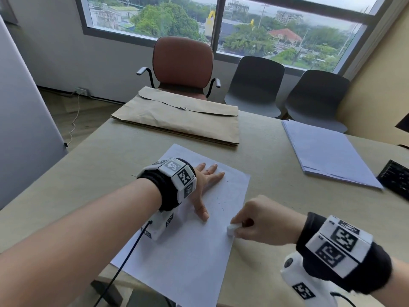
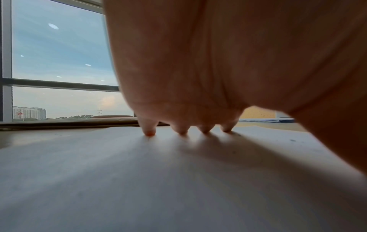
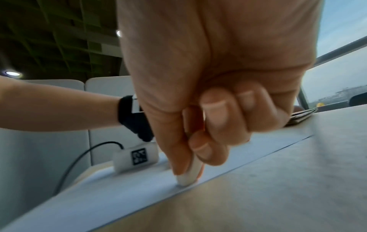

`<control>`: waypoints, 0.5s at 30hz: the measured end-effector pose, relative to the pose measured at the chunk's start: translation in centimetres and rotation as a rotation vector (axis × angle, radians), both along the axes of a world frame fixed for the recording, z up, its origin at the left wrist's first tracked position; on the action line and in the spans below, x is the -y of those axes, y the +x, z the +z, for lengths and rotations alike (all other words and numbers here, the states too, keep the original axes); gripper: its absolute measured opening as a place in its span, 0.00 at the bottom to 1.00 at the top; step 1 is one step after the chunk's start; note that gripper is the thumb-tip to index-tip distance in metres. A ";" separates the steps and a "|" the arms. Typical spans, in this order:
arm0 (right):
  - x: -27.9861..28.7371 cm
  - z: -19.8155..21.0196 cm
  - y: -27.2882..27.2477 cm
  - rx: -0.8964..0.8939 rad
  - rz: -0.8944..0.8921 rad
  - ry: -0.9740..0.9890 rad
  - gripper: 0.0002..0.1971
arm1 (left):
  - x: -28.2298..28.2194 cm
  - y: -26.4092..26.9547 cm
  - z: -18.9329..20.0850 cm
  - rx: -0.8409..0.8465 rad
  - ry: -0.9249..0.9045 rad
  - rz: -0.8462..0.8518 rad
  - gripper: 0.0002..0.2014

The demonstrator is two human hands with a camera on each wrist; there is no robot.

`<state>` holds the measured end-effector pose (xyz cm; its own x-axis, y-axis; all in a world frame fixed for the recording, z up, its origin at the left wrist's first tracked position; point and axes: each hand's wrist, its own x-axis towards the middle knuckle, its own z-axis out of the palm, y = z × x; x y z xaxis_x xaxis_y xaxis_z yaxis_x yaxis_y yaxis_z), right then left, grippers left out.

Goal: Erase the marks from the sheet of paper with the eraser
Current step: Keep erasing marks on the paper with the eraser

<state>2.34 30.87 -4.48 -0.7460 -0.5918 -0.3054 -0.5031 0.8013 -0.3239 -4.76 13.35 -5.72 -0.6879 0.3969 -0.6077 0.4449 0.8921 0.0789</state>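
Observation:
A white sheet of paper [image 1: 190, 247] lies on the beige table [image 1: 287, 196] in front of me. Faint dark marks [image 1: 218, 201] show near its right side. My left hand [image 1: 207, 185] lies flat on the sheet's upper part, fingers spread and straight; its fingertips [image 2: 149, 132] press the paper [image 2: 139, 180]. My right hand [image 1: 261, 220] pinches a small white eraser [image 1: 232, 228] between thumb and fingers. The eraser [image 3: 188, 177] touches the sheet [image 3: 99, 199] close to its right edge, below the marks.
A brown paper envelope [image 1: 181, 120] lies across the table's far side. A stack of white sheets [image 1: 327, 154] sits at the right, with a black keyboard [image 1: 396, 180] beyond it. A brown armchair [image 1: 182, 65] and two dark chairs [image 1: 256, 83] stand behind the table.

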 end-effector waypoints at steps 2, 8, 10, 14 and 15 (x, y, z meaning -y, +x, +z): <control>0.0 -0.1 -0.6 -0.065 -0.050 0.001 0.26 | 0.0 0.0 0.0 0.003 -0.003 -0.001 0.62; 0.2 -0.7 1.4 -0.046 0.018 -0.059 0.22 | 0.0 0.2 0.1 -0.009 -0.004 -0.009 0.62; 0.0 -0.5 1.1 -0.059 -0.006 -0.063 0.21 | 0.0 0.1 0.0 -0.007 -0.006 -0.007 0.62; -0.1 -0.6 0.1 -0.143 -0.051 -0.044 0.16 | 0.0 0.0 0.0 -0.004 -0.011 -0.005 0.63; -0.2 -0.5 0.2 -0.088 -0.006 -0.048 0.17 | 0.0 0.0 0.0 -0.006 -0.009 -0.003 0.63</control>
<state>2.49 31.08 -5.00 -0.7722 -0.5998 -0.2098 -0.5265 0.7888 -0.3172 -4.72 13.34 -5.72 -0.6902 0.3936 -0.6072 0.4479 0.8914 0.0688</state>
